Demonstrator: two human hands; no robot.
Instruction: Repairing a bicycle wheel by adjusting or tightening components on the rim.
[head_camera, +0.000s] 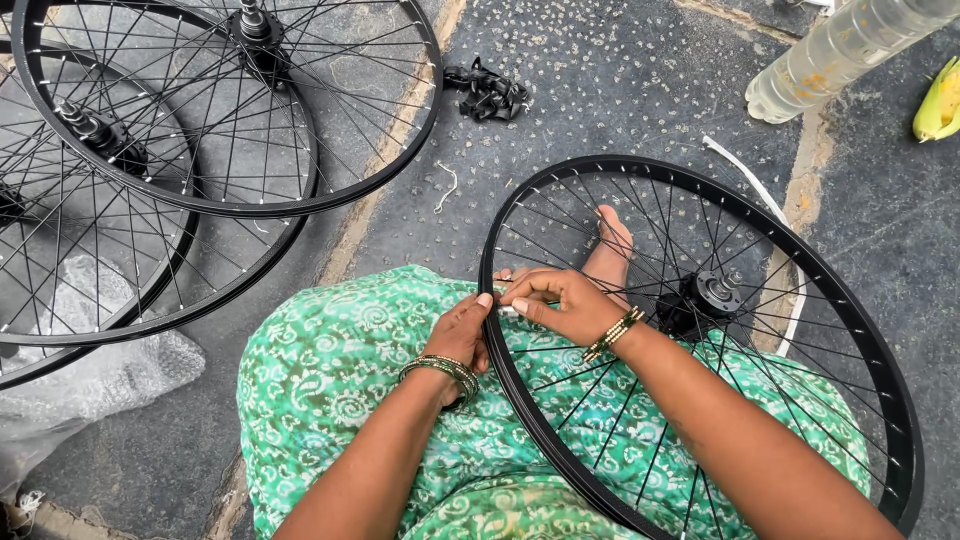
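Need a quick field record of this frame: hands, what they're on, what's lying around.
setting: person seated on a dark stone floor, green patterned cloth over the lap
left hand: grips the black rim from outside
right hand: reaches between the spokes, fingertips pinched at the rim's inner side; whatever is pinched is too small to tell
wheel hub: centre of the held wheel, right of the hands
stacked wheels: upper left, overlapping
black bundle: on floor, top centre
plastic bottle: top right
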